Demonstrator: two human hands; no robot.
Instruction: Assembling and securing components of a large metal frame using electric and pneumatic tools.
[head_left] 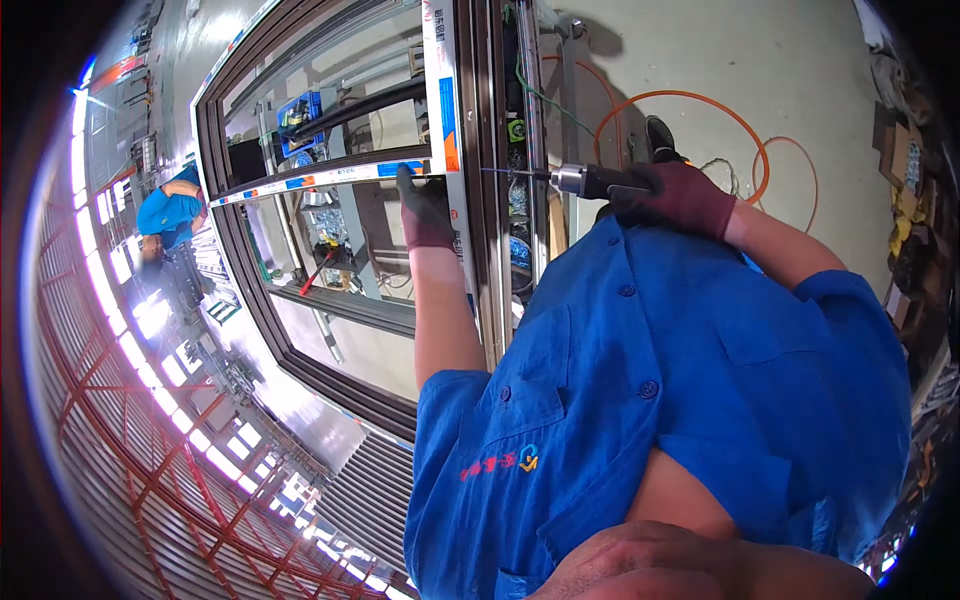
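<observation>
at the far left, red roof beams (pixel 150 480) curve along the rim. above them, a co-worker in blue (pixel 172 212) is near the far edge of a large dark brown window frame (pixel 490 250), which lies across the left and middle of the view. through its openings show a blue bin (pixel 300 122) and, lower down, a tool with a red handle (pixel 318 272). a stack of ridged grey bars (pixel 370 490) lies below the frame. a crossbar (pixel 300 184) wrapped in printed film runs across the frame to its near side. at that right end, the left hand (pixel 427 212), in a dark glove, rests against the crossbar; its fingers are partly hidden, so i cannot tell how tightly they close. just right of the frame's near side is a power drill (pixel 572 179), its thin bit pointing left at the frame; whether the tip touches is unclear. the right hand (pixel 668 198), gloved in black and maroon, is wrapped around the drill's body. beyond it, an orange hose (pixel 690 94) loops over the grey floor (pixel 790 70).
</observation>
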